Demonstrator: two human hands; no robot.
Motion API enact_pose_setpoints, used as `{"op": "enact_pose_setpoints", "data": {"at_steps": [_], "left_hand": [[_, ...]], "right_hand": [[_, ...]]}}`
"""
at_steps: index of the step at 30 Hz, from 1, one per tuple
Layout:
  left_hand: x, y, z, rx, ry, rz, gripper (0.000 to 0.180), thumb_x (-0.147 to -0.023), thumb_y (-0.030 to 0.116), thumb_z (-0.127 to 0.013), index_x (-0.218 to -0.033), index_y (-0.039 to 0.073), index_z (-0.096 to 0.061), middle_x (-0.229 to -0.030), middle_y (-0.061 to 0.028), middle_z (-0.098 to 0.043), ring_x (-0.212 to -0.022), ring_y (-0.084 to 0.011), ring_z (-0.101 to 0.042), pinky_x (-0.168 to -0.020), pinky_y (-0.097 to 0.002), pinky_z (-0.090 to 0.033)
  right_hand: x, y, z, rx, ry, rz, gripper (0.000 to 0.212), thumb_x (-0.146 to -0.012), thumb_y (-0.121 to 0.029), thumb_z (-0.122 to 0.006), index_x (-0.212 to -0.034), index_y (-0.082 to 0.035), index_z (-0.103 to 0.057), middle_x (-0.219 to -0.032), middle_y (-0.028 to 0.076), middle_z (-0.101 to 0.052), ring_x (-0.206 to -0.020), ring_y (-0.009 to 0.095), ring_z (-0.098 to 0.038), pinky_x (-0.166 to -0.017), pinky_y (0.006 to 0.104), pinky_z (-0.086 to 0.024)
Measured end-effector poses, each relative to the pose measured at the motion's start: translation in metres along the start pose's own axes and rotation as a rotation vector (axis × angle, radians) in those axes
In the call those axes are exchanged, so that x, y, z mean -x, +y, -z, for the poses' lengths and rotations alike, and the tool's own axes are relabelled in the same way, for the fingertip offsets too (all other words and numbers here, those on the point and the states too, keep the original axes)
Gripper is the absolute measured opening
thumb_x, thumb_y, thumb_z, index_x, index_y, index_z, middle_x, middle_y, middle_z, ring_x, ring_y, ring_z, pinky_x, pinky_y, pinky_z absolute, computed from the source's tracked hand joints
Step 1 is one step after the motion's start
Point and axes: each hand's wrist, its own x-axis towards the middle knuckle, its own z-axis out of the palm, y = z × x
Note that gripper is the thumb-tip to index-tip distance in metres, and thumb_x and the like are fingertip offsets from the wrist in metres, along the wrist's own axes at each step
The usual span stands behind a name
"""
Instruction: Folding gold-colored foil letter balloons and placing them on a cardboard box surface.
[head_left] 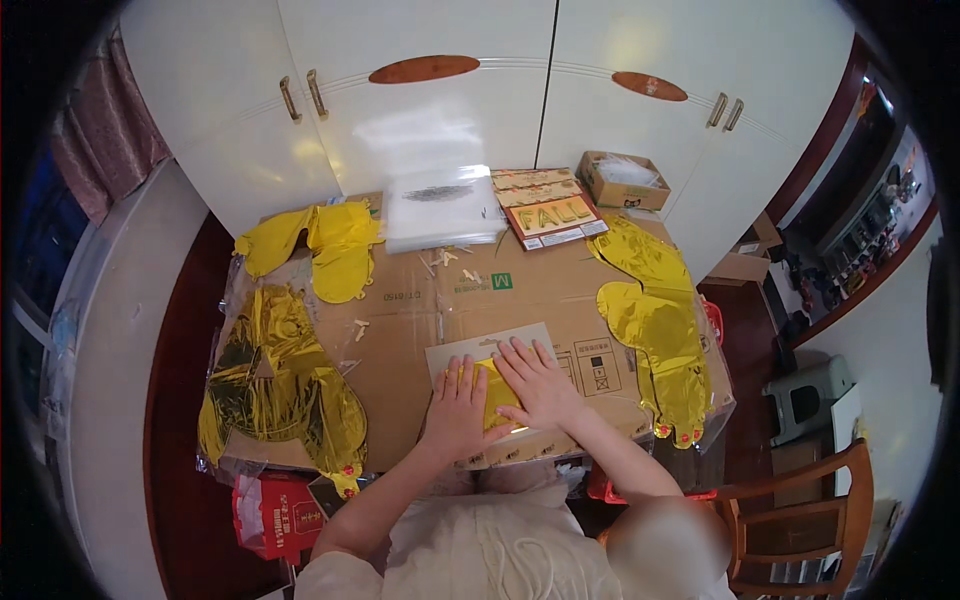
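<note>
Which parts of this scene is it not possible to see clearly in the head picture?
- Folded gold foil piece: its shape is mostly covered by the left hand and right hand.
- Open brown cardboard box: its clear-wrapped contents are too small to identify.
- Red package below the cardboard-covered table: partly hidden by the table edge.
- Brown wooden chair: cut off by the lower edge.

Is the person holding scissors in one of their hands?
No, both the left hand and the right hand lie flat with open fingers on a folded gold foil piece on the cardboard.
</note>
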Motion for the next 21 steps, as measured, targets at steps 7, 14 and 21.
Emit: {"op": "enact_pose_setpoints", "data": {"at_steps": [7,14,21], "left_hand": [[0.000,0.002,0.002,0.004,-0.019,0.017,0.097,-0.079,0.066,-0.051,-0.138,-0.008,-0.030,-0.143,-0.0305,-0.024,-0.136,-0.0446,-0.018,-0.111,-0.0535,-0.015],[0.000,0.002,0.004,0.009,-0.037,0.028,0.097,-0.079,0.067,-0.051,-0.137,-0.007,-0.031,-0.144,-0.0308,-0.023,-0.136,-0.0442,-0.020,-0.111,-0.0533,-0.016],[-0.002,0.000,0.005,-0.015,-0.010,-0.002,0.089,-0.078,0.065,-0.053,-0.138,0.002,-0.038,-0.145,-0.0248,-0.027,-0.137,-0.0415,-0.019,-0.109,-0.0554,-0.017]], "right_hand": [[0.008,0.010,0.004,-0.006,-0.054,-0.035,0.087,-0.084,-0.063,-0.042,-0.141,0.002,-0.029,-0.147,0.018,-0.028,-0.139,0.029,-0.023,-0.113,0.0503,-0.012],[0.009,0.011,0.004,0.011,-0.078,-0.018,0.089,-0.084,-0.065,-0.040,-0.141,0.003,-0.028,-0.148,0.018,-0.027,-0.140,0.028,-0.022,-0.113,0.0509,-0.010],[0.012,0.012,0.003,0.041,-0.043,-0.037,0.087,-0.085,-0.064,-0.039,-0.140,0.002,-0.031,-0.146,0.017,-0.032,-0.138,0.028,-0.026,-0.112,0.0539,-0.009]]}}
